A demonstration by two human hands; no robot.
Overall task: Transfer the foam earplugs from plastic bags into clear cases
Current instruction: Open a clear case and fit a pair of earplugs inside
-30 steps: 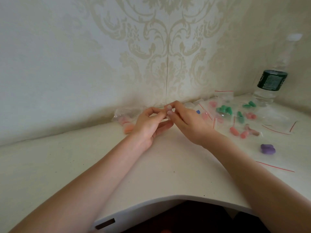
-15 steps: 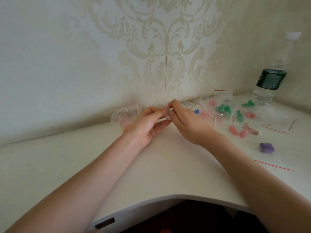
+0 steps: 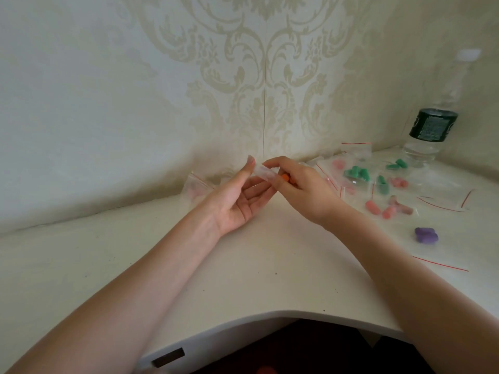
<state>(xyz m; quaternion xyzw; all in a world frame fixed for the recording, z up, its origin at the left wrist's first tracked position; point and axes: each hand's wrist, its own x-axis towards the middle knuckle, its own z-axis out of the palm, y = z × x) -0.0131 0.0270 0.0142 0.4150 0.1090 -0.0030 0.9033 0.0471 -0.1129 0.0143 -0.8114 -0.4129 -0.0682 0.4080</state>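
Earplugs in green (image 3: 357,172), pink (image 3: 372,207) and purple (image 3: 426,235) are scattered, some inside small red-striped plastic bags (image 3: 356,152), across the right part of the white corner desk (image 3: 243,265). A clear case (image 3: 266,172) is held above the desk, near the wall corner, between both hands. The left hand (image 3: 237,201) is turned palm up, with the case pinched between its thumb and fingers. The right hand (image 3: 302,190) is curled around the case's other end, and an orange earplug (image 3: 285,178) is seen gripped in its fingers, just at that end of the case. Another plastic bag (image 3: 197,184) lies behind the left hand, against the wall. A water bottle (image 3: 429,130) stands at the far right.
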